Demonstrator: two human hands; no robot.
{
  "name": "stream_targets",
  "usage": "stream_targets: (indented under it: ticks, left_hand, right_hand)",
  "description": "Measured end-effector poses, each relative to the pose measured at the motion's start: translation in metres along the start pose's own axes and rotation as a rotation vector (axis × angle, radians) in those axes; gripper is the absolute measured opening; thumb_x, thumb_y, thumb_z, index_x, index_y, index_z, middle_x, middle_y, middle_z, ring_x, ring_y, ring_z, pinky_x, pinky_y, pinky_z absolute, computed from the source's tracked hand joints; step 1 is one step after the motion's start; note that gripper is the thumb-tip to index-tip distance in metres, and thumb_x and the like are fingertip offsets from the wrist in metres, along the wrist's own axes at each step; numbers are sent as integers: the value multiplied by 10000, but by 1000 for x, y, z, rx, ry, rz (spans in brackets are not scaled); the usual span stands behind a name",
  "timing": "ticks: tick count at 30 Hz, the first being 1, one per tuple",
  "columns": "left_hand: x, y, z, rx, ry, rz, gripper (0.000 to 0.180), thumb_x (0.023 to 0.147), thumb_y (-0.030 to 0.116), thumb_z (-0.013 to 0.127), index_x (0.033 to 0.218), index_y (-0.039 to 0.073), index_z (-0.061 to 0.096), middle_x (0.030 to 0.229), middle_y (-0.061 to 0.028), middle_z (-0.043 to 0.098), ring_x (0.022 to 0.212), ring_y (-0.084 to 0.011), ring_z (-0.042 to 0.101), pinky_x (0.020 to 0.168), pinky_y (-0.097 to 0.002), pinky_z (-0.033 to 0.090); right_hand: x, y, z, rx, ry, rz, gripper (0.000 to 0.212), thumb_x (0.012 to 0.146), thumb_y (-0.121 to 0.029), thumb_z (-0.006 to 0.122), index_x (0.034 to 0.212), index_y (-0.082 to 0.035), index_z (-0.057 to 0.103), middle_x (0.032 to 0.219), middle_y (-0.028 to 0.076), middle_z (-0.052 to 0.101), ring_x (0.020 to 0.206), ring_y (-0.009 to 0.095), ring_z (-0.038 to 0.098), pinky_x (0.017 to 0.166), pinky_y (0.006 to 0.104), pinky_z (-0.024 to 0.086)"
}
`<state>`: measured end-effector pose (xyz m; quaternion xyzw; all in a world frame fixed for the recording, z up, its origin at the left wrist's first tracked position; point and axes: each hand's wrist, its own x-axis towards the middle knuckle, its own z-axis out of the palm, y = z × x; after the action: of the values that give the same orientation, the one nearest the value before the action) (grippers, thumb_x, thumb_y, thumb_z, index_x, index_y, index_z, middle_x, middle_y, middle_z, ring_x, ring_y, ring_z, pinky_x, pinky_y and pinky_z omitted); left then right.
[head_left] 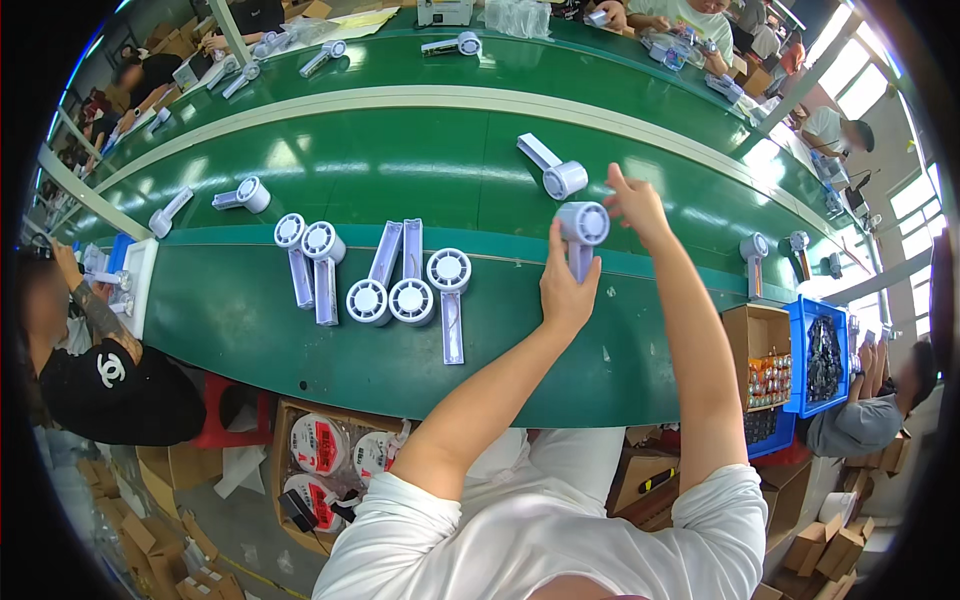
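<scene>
My left hand is closed around the handle of a pale lavender handheld fan, its round head up. Just right of that head my right hand is raised with fingers apart, and nothing shows in it. Beyond the two hands another handheld fan lies with its handle pointing away to the left. On the green table to my left rest several more fans, among them one with its handle toward me. Their handles look like open troughs, some with thin wires inside.
At my right stand a cardboard box of small shiny and orange cylindrical parts and a blue bin of black pieces. A white-edged conveyor line carries more fans. People work on both sides and across. Below the table, a carton holds round white-and-red packs.
</scene>
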<state>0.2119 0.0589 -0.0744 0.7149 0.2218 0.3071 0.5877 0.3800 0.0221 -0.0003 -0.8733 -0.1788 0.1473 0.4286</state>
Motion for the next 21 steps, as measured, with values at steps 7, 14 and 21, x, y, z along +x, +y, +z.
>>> stream_targets:
  ticks: [7,14,21]
  left_hand:
    - [3,-14,8,-295,151,-51,864,856,195,683,1505,9,145,1176,-225,623,904,-308,684,778,-388,531]
    - [0,-1,-2,-353,96,18,933,823,30,671,1530,45,62,1054,-153,660,937,-208,659,803,-320,534]
    - [2,10,-10,130,-75,-72,786,814,340,716,1445,117,304,933,-158,724,893,-311,709,787,-400,524]
  right_hand:
    - [29,37,64,-290,182,-362,909,706,-471,812,1372,28,447,1281,240,548,1195,368,546,1006,424,445]
    - [-9,68,21,479,528,-357,552,832,-311,753,1204,8,498,982,58,631,797,130,588,707,270,496]
    - [-99,102,-85,339,28,-80,307,915,-289,588,1038,-27,692,777,12,643,679,82,560,518,245,396]
